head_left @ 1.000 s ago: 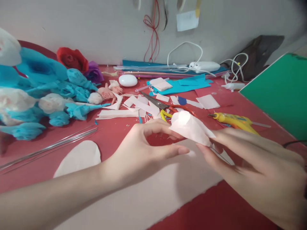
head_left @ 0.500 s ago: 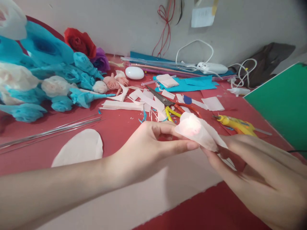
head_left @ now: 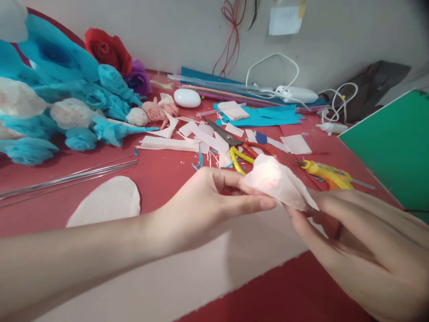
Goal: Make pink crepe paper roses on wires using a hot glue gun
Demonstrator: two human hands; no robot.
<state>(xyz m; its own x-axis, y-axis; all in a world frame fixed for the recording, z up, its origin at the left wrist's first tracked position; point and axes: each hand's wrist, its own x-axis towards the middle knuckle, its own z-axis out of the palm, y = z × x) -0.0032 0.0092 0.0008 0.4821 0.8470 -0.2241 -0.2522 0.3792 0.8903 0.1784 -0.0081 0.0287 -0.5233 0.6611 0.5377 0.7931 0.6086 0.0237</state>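
Note:
Between my hands is a pale pink paper flower (head_left: 266, 176), its petals wrapped round a bright, washed-out centre. My left hand (head_left: 214, 201) pinches its left side, thumb in front and fingers behind. From the right, my right hand (head_left: 345, 237) grips the flower's base, and part of the base is hidden by the fingers. Beneath both hands lies a large pale paper sheet (head_left: 187, 277). A rounded pale paper piece (head_left: 109, 201) rests beyond my left forearm. Just behind the flower are scissors (head_left: 231, 138) with red and yellow handles.
Blue and white paper flowers (head_left: 77, 112) crowd the left side, above a bundle of metal wires (head_left: 77, 176). A yellow glue gun (head_left: 328, 172) lies to the right, near a green board (head_left: 392, 143). Paper scraps (head_left: 208, 138), a white oval case (head_left: 187, 98) and a power strip (head_left: 295, 94) are farther back.
The camera view has shifted slightly, moving the left-side flowers and wires leftward and up. Both hands keep their hold on the paper flower, which has turned very little.

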